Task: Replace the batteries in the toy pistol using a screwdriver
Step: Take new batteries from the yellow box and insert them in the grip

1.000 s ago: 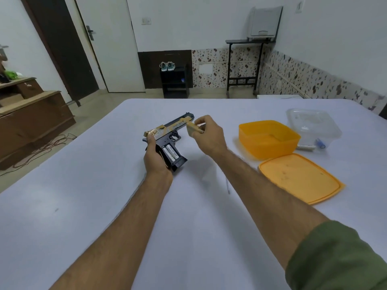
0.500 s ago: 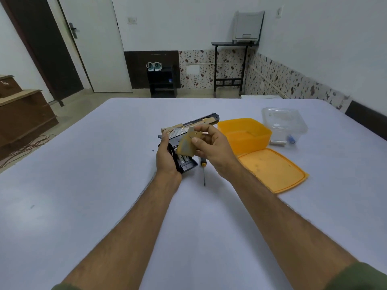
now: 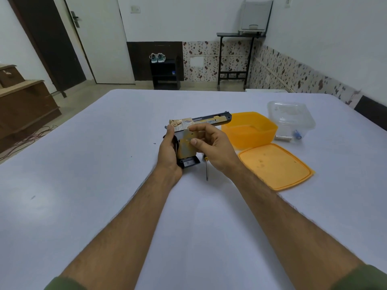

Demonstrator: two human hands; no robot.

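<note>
The toy pistol point(image 3: 199, 124) is gripped at the back of its handle by the left hand point(image 3: 169, 151), its base resting on the tabletop point(image 3: 104, 164). A tan grip cover point(image 3: 185, 141) is pinched against the handle by the right hand point(image 3: 211, 149), fingers curled. A screwdriver point(image 3: 206, 167) lies just beside the pistol, near an orange container point(image 3: 249, 128) and its lid point(image 3: 274, 165).

An open orange plastic tub point(image 3: 249, 128) sits right of centre, its flat orange lid point(image 3: 275, 165) just below, a clear plastic box point(image 3: 291, 117) beside it.
</note>
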